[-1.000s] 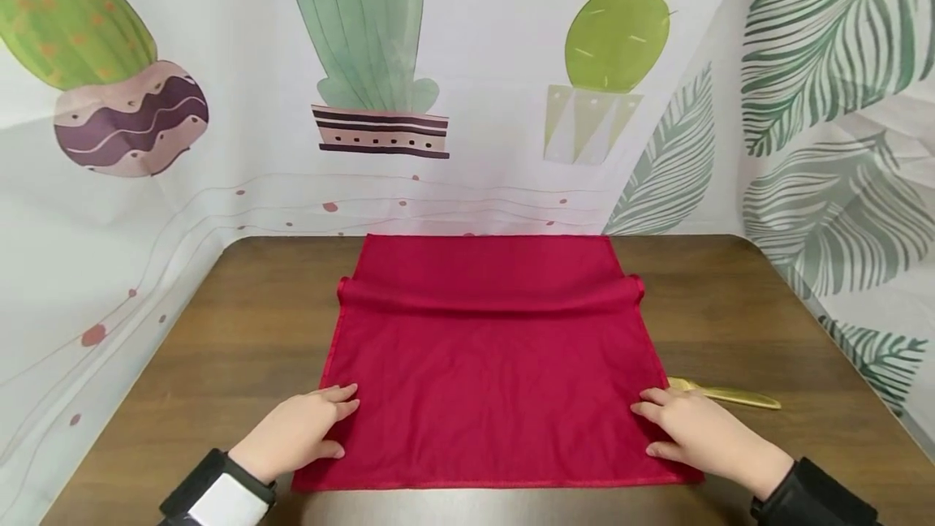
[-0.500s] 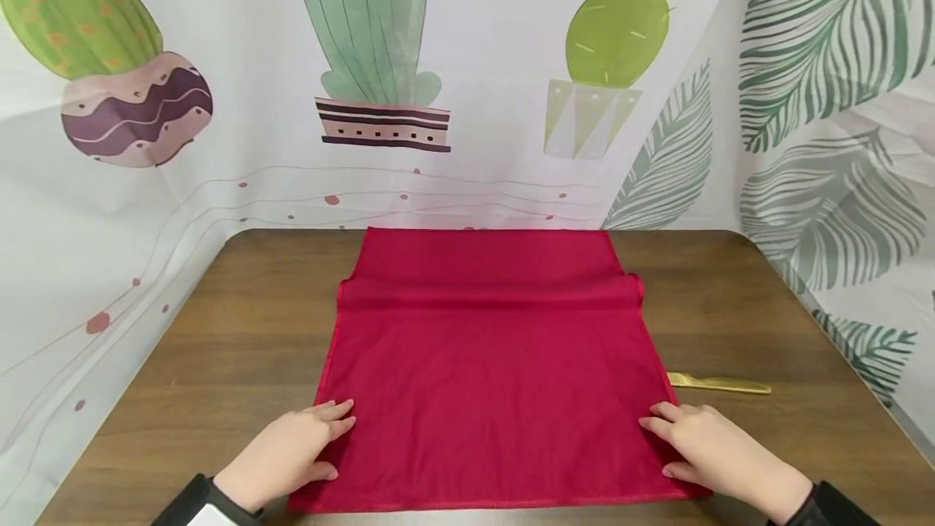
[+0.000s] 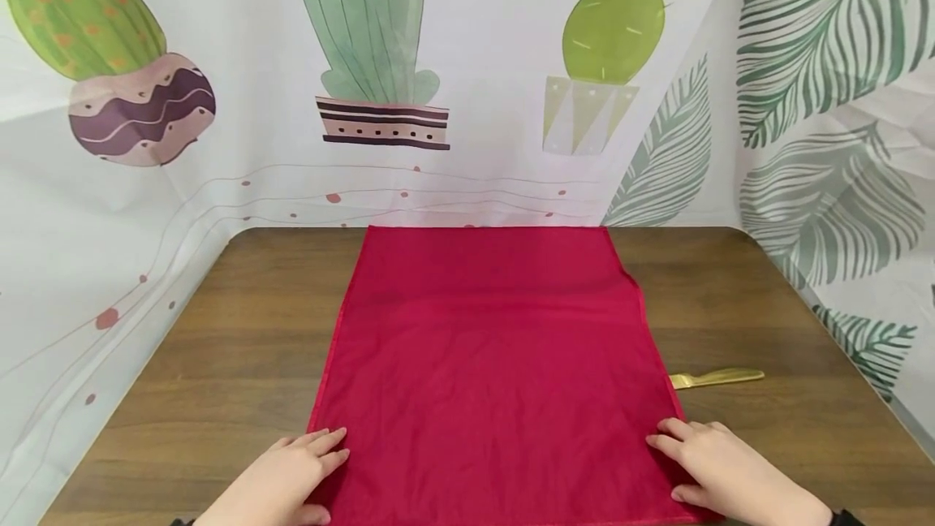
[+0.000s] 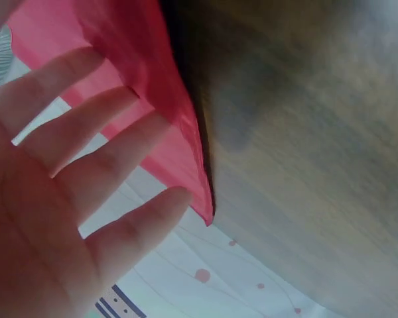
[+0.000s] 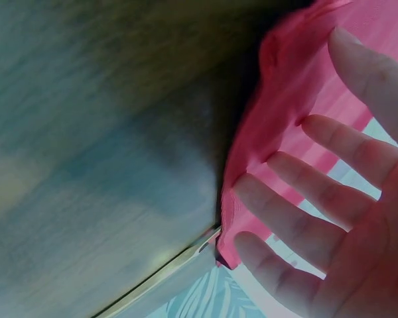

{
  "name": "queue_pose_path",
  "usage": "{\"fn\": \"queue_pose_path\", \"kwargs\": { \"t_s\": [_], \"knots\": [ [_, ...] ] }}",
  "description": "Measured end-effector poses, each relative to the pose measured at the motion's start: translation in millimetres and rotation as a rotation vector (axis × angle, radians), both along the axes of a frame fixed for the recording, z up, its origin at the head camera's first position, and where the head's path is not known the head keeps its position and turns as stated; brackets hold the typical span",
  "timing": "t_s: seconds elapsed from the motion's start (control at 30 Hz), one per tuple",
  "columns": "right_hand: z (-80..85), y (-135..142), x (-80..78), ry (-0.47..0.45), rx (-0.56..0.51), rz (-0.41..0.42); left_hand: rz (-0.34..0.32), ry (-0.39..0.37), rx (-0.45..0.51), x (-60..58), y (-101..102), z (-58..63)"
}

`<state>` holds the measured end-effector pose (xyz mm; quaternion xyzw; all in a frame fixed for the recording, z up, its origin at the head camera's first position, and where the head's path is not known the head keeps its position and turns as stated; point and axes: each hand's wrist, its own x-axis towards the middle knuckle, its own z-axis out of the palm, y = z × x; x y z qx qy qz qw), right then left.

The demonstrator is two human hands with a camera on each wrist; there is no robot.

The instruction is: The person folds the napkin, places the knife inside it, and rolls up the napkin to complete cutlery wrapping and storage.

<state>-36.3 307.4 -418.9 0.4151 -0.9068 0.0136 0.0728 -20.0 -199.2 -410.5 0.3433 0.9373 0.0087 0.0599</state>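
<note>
A red cloth point(image 3: 485, 380) with stitched edges lies spread over the middle of the table, its far edge at the table's back and faint creases across it. My left hand point(image 3: 281, 477) rests on its left edge near the front corner, fingertips on the fabric. On the opposite edge my right hand point(image 3: 719, 465) lies the same way. Both wrist views show straight, spread fingers, those of the left hand point(image 4: 60, 172) and of the right hand point(image 5: 345, 185), with their tips touching the red cloth.
A gold knife point(image 3: 719, 378) lies on the wooden table point(image 3: 241, 347) just right of the cloth, one end at the cloth's edge. A white curtain point(image 3: 497, 39) printed with cacti and leaves hangs behind and along the sides.
Both hands have slid toward the front, drawing the cloth with them. The raised fold across its far part has flattened out. The knife has stayed on the table at the right.
</note>
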Motion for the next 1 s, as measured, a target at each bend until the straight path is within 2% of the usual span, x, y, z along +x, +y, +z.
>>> {"fn": "queue_pose_path", "kwargs": {
  "t_s": [0.13, 0.23, 0.33, 0.4, 0.57, 0.67, 0.83, 0.9, 1.0],
  "knots": [
    [-1.4, 1, 0.3, -0.009, 0.007, -0.004, -0.038, 0.023, -0.051, 4.0, 0, -3.6],
    [-2.1, 0, 0.2, -0.035, 0.009, -0.009, -0.014, -0.01, -0.085, 6.3, 1, -6.4],
    [-2.8, -1, -0.6, -0.05, 0.01, -0.01, -0.001, -0.011, -0.093, 8.7, 3, -9.0],
    [-2.7, -2, -0.9, -0.049, 0.01, -0.008, -0.013, 0.021, -0.094, 9.6, 5, -10.6],
    [-2.2, -4, -1.8, -0.037, 0.005, -0.009, -0.058, 0.161, -0.083, 7.6, 7, -13.0],
    [-2.6, -7, -2.7, -0.026, -0.005, -0.002, -0.069, 0.23, -0.054, 2.1, 6, -12.2],
    [-2.3, -11, -3.7, -0.012, -0.018, -0.003, -0.044, 0.244, -0.003, -6.3, 3, -7.9],
    [-0.6, -14, -4.4, -0.032, -0.026, -0.019, -0.042, 0.274, 0.043, -8.4, 4, -5.5],
    [3.0, -22, -6.6, -0.015, -0.069, -0.048, -0.058, 0.341, 0.147, -13.2, 6, 1.2]
  ]
}}
